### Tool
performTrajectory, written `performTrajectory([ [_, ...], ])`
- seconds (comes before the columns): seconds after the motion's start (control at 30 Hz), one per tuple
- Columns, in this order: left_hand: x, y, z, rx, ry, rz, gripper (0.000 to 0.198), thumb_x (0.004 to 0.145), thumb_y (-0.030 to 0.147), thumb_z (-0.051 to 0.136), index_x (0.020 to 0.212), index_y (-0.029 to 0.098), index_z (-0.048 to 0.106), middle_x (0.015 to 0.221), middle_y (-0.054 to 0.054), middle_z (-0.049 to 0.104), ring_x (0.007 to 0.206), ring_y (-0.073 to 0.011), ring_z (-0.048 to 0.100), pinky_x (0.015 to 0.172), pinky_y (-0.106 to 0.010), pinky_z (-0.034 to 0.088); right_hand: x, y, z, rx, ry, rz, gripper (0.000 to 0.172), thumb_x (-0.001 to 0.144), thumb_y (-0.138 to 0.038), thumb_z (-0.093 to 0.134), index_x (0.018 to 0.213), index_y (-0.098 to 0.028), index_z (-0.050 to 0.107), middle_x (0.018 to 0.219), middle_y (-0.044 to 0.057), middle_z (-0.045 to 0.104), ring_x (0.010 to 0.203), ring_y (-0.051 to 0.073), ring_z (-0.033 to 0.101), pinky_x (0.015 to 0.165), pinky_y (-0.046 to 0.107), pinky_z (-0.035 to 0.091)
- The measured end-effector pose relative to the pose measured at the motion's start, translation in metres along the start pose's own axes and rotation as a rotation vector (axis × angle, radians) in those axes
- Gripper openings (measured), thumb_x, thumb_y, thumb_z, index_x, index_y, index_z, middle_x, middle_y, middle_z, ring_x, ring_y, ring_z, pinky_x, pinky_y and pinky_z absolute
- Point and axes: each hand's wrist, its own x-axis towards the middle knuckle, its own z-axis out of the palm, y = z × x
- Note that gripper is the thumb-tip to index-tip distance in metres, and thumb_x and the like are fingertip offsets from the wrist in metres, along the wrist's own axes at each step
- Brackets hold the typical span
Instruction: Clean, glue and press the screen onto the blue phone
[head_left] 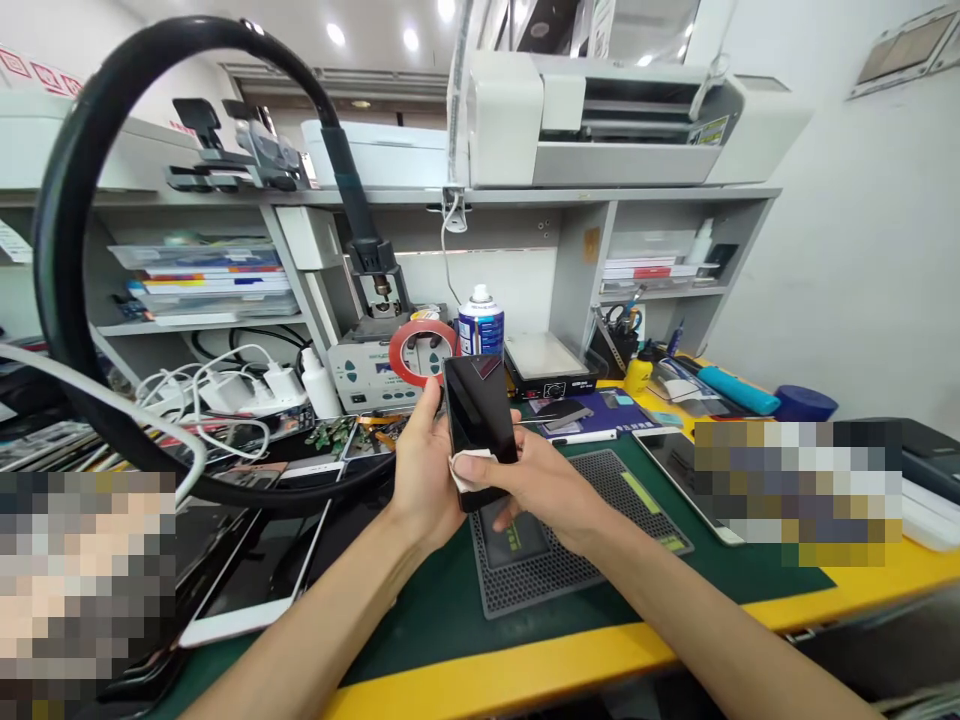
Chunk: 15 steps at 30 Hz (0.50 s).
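A black smartphone (480, 405) is held up over the bench, its dark screen facing me. My left hand (424, 465) wraps round it from the left and behind, thumb along its edge. My right hand (544, 485) pinches a small folded white wipe (472, 458), pressing it with the thumb against the lower part of the screen. Beneath both hands lies a dark grey perforated work mat (592, 520) on the green bench mat (427, 620).
Left of my arms lie several tablets, one white-edged (259, 560). A thick black hose (56, 250) loops above them. Behind the phone stand a red tape roll (405, 350), a blue spray can (481, 325) and a heating plate (551, 360). Another tablet (686, 475) lies right.
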Motion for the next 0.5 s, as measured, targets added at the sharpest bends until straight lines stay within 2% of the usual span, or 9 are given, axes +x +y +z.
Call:
performTrajectory([
  [0.07,-0.001,0.004,-0.001,-0.032,0.004,0.018,0.076,0.089,0.074,0.032,0.106,0.011,0.072,0.09,-0.015,0.074,0.07,-0.0287,0.07,0.056,-0.038,0.058,0.0,0.002,0.001,0.02,-0.056,0.037,0.043,0.071,-0.052,0.083,0.092,-0.019,0.067,0.08,0.003,0.067,0.071,0.019,0.067,0.043,0.022,0.054],
  [0.13,-0.002,0.007,-0.002,-0.087,0.025,0.054,0.073,0.091,0.071,0.034,0.103,0.01,0.072,0.093,-0.016,0.075,0.073,-0.0272,0.071,0.065,-0.039,0.061,-0.001,0.003,0.004,0.024,-0.107,0.08,0.042,0.071,-0.054,0.082,0.082,-0.016,0.066,0.068,0.002,0.064,0.06,0.016,0.064,0.044,0.023,0.055],
  [0.2,-0.002,0.009,-0.003,-0.142,0.053,0.086,0.071,0.091,0.07,0.036,0.102,0.01,0.072,0.094,-0.016,0.075,0.076,-0.0265,0.071,0.073,-0.04,0.062,-0.002,0.003,0.007,0.012,-0.129,0.114,0.042,0.071,-0.053,0.082,0.075,-0.015,0.065,0.061,0.001,0.061,0.052,0.014,0.063,0.044,0.023,0.055],
  [0.27,-0.002,0.01,-0.004,-0.164,0.061,0.1,0.071,0.091,0.07,0.037,0.1,0.01,0.072,0.092,-0.015,0.075,0.074,-0.0263,0.071,0.072,-0.041,0.062,-0.003,0.003,0.011,-0.009,-0.125,0.134,0.043,0.072,-0.052,0.082,0.069,-0.014,0.063,0.058,0.001,0.061,0.048,0.014,0.063,0.045,0.024,0.056],
  [0.37,-0.001,0.011,-0.005,-0.149,0.078,0.112,0.072,0.091,0.071,0.033,0.098,0.01,0.072,0.093,-0.015,0.074,0.078,-0.0282,0.071,0.069,-0.041,0.062,-0.002,0.005,0.016,-0.044,-0.105,0.091,0.042,0.072,-0.05,0.081,0.069,-0.014,0.062,0.056,0.001,0.062,0.048,0.015,0.064,0.046,0.025,0.057],
  [0.5,-0.001,0.011,-0.008,-0.166,0.1,0.113,0.072,0.09,0.072,0.032,0.099,0.012,0.071,0.094,-0.015,0.074,0.078,-0.0279,0.071,0.071,-0.042,0.061,0.0,0.012,0.021,-0.118,-0.033,-0.032,0.037,0.075,-0.047,0.079,0.078,-0.016,0.059,0.052,-0.001,0.061,0.046,0.014,0.061,0.043,0.022,0.053],
])
